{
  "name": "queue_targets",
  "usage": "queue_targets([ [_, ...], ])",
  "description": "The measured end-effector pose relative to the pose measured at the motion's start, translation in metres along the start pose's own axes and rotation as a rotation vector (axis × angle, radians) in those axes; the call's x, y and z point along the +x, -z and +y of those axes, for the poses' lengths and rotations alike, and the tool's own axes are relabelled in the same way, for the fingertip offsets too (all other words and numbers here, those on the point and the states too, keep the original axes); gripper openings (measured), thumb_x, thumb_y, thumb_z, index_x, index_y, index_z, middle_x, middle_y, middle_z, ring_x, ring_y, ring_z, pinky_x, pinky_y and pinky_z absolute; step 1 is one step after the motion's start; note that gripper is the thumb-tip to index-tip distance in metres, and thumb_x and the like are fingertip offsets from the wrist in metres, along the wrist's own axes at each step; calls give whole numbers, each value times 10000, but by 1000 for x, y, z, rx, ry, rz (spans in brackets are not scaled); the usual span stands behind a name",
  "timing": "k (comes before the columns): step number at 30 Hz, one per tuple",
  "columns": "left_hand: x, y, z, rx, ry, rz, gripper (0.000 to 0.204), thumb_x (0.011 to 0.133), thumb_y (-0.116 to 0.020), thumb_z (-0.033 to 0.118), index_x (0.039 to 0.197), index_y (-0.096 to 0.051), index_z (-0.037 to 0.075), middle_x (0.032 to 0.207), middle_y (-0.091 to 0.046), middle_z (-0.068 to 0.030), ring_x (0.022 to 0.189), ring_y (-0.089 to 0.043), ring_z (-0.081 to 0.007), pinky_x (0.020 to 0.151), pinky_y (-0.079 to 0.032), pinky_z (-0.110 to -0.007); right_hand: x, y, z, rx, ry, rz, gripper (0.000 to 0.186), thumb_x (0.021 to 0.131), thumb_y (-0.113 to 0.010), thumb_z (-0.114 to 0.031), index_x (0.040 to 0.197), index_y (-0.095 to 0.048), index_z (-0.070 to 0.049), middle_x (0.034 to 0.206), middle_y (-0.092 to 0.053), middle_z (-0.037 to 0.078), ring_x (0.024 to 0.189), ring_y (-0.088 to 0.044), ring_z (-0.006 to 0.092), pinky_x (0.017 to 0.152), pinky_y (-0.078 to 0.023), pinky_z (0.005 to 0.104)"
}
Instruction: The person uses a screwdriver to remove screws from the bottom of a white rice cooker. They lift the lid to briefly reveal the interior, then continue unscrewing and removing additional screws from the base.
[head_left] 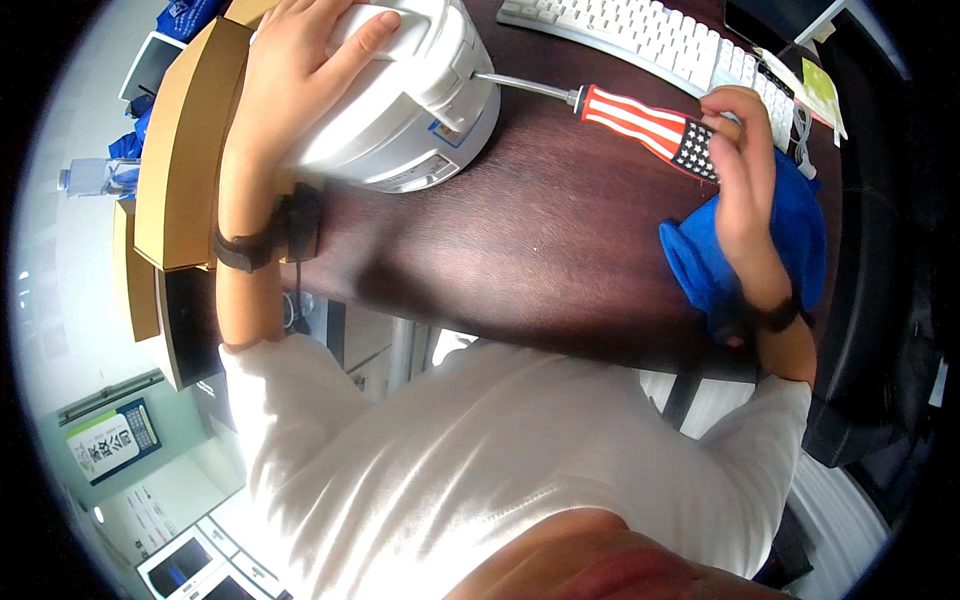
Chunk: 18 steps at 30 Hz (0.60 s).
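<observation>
A white rice cooker [400, 130] sits tilted in view at the upper left of the dark wooden table. My left hand [305, 85] grips its lid side, thumb stretched over the top; the other fingertips run to the upper edge of the picture. In my right hand [742, 165] is a screwdriver [640, 125] with a red-and-white striped handle and a starred dark end. My fingers close round the handle's rear. The metal shaft points left, and its tip meets the cooker's side beside the lid latch [452, 100]. Whether a screw is there, I cannot tell.
A white keyboard [630, 35] lies at the back. Under my right forearm is a blue cloth [700, 255]. Cardboard boxes [185, 150] stand to the left, past my left arm. A white cable [803, 130] and papers [820, 90] lie at the far right.
</observation>
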<state>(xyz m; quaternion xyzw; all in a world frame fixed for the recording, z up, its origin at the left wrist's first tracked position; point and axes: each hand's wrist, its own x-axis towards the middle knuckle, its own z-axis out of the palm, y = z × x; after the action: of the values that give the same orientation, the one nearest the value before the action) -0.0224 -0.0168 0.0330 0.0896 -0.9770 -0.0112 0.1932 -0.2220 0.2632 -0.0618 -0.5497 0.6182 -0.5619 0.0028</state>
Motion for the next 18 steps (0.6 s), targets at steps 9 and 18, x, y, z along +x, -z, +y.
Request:
queue_targets([
  [9, 0, -1, -1, 1, -19, 15, 369, 887, -549, 355, 943, -593, -7, 867, -592, -153, 786, -577, -284, 705, -442, -337, 9, 12, -18, 1121, -1035, -318, 305, 931, -523, -310, 972, -551, -10, 720, -607, 89, 566, -533, 108, 487, -394, 224],
  [18, 0, 0, 1, 12, -42, 45, 372, 887, -552, 353, 947, -596, -11, 870, -598, -161, 796, -577, -302, 708, -442, -354, 16, 6, -11, -264, 337, -182, 203, 814, -609, -114, 984, -556, -17, 906, -599, 86, 746, -594, 141, 635, -474, 263],
])
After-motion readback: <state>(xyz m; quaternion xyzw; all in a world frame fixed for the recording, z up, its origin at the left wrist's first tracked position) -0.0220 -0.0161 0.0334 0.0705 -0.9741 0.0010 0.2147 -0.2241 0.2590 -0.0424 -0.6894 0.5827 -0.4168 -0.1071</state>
